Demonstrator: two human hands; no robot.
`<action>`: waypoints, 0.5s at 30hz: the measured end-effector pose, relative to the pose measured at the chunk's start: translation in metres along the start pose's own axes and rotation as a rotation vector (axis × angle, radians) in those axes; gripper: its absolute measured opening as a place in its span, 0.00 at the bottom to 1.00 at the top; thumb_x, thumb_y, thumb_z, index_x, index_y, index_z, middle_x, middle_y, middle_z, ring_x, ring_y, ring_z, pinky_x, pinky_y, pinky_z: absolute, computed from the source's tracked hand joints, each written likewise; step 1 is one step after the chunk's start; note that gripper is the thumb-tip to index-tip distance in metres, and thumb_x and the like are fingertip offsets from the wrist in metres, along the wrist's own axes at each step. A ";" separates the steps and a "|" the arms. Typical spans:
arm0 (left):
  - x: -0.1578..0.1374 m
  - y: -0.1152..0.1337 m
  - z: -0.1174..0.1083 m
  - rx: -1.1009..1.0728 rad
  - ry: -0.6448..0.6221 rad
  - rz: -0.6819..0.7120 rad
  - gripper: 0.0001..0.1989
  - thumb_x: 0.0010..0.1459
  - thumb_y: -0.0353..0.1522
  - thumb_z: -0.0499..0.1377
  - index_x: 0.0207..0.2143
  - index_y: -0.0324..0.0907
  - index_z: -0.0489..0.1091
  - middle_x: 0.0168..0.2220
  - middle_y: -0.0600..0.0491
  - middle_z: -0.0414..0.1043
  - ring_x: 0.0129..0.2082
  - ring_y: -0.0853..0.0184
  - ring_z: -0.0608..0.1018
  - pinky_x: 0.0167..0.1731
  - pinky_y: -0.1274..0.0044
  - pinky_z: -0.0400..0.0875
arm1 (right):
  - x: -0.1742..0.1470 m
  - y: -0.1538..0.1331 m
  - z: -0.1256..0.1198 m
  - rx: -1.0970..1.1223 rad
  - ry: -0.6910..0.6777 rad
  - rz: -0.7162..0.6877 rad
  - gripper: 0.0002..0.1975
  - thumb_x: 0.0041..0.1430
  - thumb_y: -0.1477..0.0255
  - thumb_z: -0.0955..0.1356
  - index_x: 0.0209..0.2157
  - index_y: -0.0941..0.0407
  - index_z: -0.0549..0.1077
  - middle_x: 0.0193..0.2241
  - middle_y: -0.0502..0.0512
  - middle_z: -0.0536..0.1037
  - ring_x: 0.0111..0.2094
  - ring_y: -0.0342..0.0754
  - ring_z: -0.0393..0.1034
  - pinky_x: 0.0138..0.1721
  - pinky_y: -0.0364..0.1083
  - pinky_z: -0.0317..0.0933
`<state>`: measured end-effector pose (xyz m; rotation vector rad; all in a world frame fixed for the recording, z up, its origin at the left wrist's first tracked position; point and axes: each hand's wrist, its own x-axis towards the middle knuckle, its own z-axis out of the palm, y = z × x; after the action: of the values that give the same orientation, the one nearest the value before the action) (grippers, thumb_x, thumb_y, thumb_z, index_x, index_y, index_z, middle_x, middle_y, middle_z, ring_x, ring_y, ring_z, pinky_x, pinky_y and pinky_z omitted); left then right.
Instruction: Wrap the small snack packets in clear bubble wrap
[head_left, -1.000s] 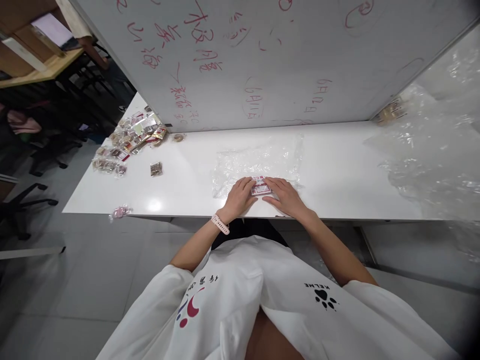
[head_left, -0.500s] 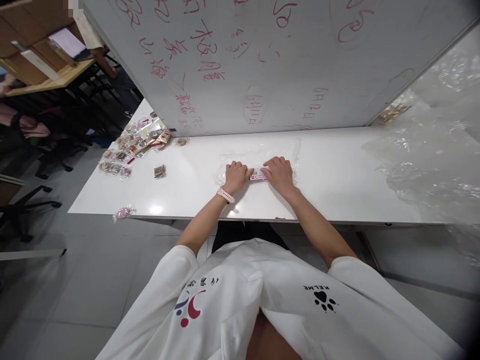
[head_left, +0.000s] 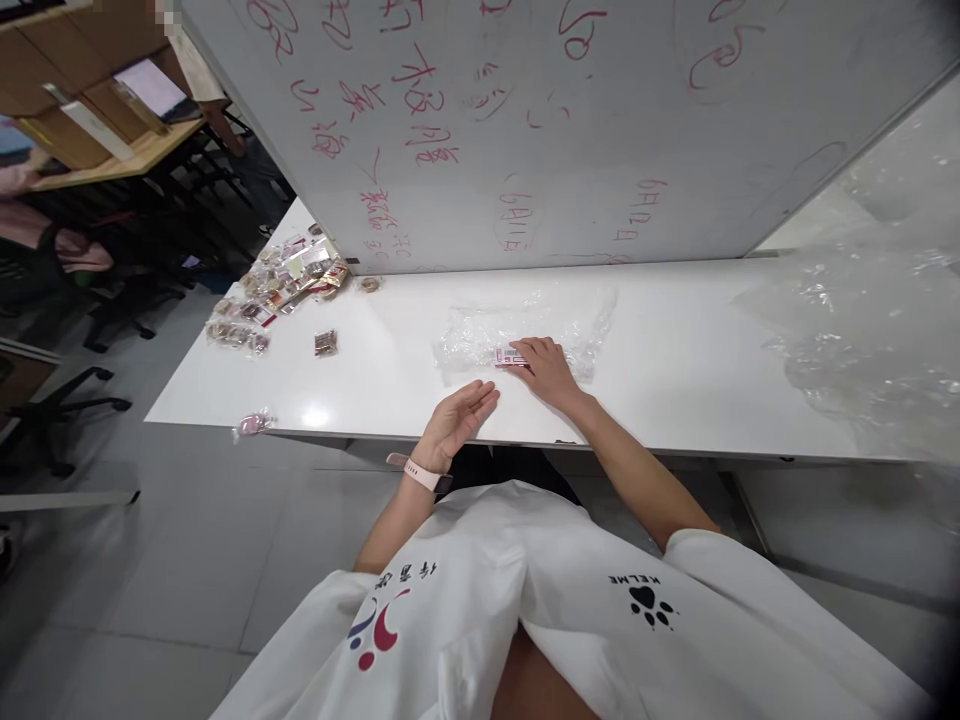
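Observation:
A sheet of clear bubble wrap (head_left: 472,325) lies on the white table in front of me. On its near part sits a small red-and-white packet (head_left: 505,356) with a printed label. My right hand (head_left: 550,374) is closed over the packet's right end, covering that end from view. Lower and to the left, my left hand (head_left: 456,418) hovers by the table's front edge with its palm turned sideways. Its fingers are stretched out and hold nothing, apart from both wrap and packet.
Many small bagged items (head_left: 277,285) are heaped at the table's left end. A brown packet (head_left: 325,343) lies alone nearby, and a pink one (head_left: 255,423) overhangs the front edge. A whiteboard (head_left: 525,140) stands behind; loose plastic wrap (head_left: 862,330) fills the right.
My left hand has let go of the packet and drawn back toward me, turning its palm sideways. My right hand stays on the packet, its fingers now reaching further left across it.

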<state>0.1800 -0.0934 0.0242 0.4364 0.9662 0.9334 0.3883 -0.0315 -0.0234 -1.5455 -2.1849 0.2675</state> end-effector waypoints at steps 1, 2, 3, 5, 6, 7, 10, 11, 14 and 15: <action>0.002 0.002 -0.003 -0.050 0.029 0.001 0.07 0.57 0.31 0.64 0.38 0.37 0.73 0.48 0.42 0.77 0.52 0.61 0.78 0.58 0.68 0.71 | -0.004 -0.002 0.000 0.002 0.003 -0.005 0.21 0.70 0.59 0.60 0.57 0.53 0.69 0.54 0.60 0.73 0.50 0.58 0.62 0.49 0.55 0.57; 0.005 0.004 -0.005 -0.075 0.053 0.008 0.06 0.57 0.30 0.63 0.38 0.38 0.72 0.48 0.43 0.77 0.52 0.62 0.78 0.58 0.70 0.71 | -0.010 -0.005 0.000 0.002 0.007 -0.010 0.21 0.70 0.59 0.60 0.57 0.53 0.69 0.54 0.61 0.73 0.50 0.59 0.62 0.48 0.55 0.57; 0.008 0.005 -0.005 -0.075 0.077 0.026 0.06 0.57 0.29 0.63 0.38 0.38 0.72 0.47 0.44 0.77 0.52 0.63 0.78 0.58 0.70 0.71 | -0.017 -0.008 0.000 0.001 0.011 -0.016 0.21 0.69 0.59 0.61 0.58 0.53 0.69 0.53 0.61 0.73 0.50 0.59 0.62 0.48 0.55 0.58; 0.014 0.003 -0.001 -0.013 0.127 0.105 0.08 0.57 0.27 0.62 0.41 0.39 0.71 0.47 0.46 0.77 0.51 0.65 0.79 0.58 0.70 0.71 | -0.031 -0.013 0.002 0.000 0.016 -0.024 0.22 0.69 0.60 0.62 0.59 0.53 0.69 0.54 0.62 0.73 0.50 0.60 0.62 0.48 0.56 0.58; 0.017 -0.002 0.004 0.046 0.149 0.167 0.11 0.57 0.27 0.61 0.44 0.40 0.70 0.48 0.47 0.77 0.51 0.65 0.78 0.58 0.70 0.71 | -0.037 -0.016 0.003 0.000 0.018 -0.026 0.22 0.68 0.60 0.62 0.60 0.54 0.68 0.54 0.63 0.72 0.50 0.60 0.62 0.48 0.56 0.59; 0.020 -0.008 0.009 0.123 0.158 0.242 0.14 0.58 0.27 0.60 0.48 0.41 0.69 0.50 0.48 0.76 0.52 0.65 0.78 0.58 0.68 0.70 | -0.043 -0.018 0.004 0.001 0.021 -0.027 0.23 0.68 0.61 0.62 0.61 0.54 0.67 0.55 0.63 0.72 0.51 0.60 0.62 0.48 0.56 0.59; 0.025 -0.031 0.025 0.535 0.059 0.494 0.22 0.64 0.32 0.55 0.60 0.45 0.62 0.60 0.47 0.69 0.61 0.61 0.71 0.62 0.63 0.65 | -0.051 -0.022 0.005 0.027 0.030 -0.044 0.24 0.68 0.67 0.61 0.63 0.55 0.64 0.57 0.64 0.71 0.53 0.61 0.62 0.50 0.58 0.60; 0.026 -0.038 0.029 0.736 -0.007 0.579 0.23 0.66 0.34 0.54 0.62 0.46 0.61 0.63 0.46 0.65 0.65 0.59 0.67 0.64 0.61 0.61 | -0.053 -0.022 0.004 0.045 0.029 -0.061 0.24 0.68 0.70 0.60 0.63 0.56 0.64 0.56 0.65 0.71 0.53 0.60 0.63 0.51 0.58 0.60; 0.029 -0.055 0.034 1.322 -0.170 0.811 0.25 0.69 0.37 0.49 0.66 0.43 0.56 0.69 0.44 0.54 0.71 0.56 0.53 0.69 0.57 0.46 | -0.065 -0.022 -0.007 0.079 0.072 -0.114 0.24 0.63 0.77 0.59 0.60 0.58 0.67 0.55 0.66 0.73 0.55 0.59 0.64 0.54 0.58 0.60; 0.030 -0.058 0.033 1.460 -0.189 0.867 0.26 0.69 0.36 0.47 0.68 0.42 0.54 0.70 0.44 0.52 0.72 0.56 0.51 0.69 0.56 0.43 | -0.072 -0.022 -0.014 0.071 0.130 -0.099 0.23 0.63 0.77 0.59 0.58 0.58 0.69 0.55 0.66 0.72 0.56 0.59 0.64 0.55 0.58 0.60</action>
<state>0.2428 -0.0973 -0.0131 2.2602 1.1691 0.7378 0.3955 -0.1082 -0.0203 -1.3727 -2.1196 0.2047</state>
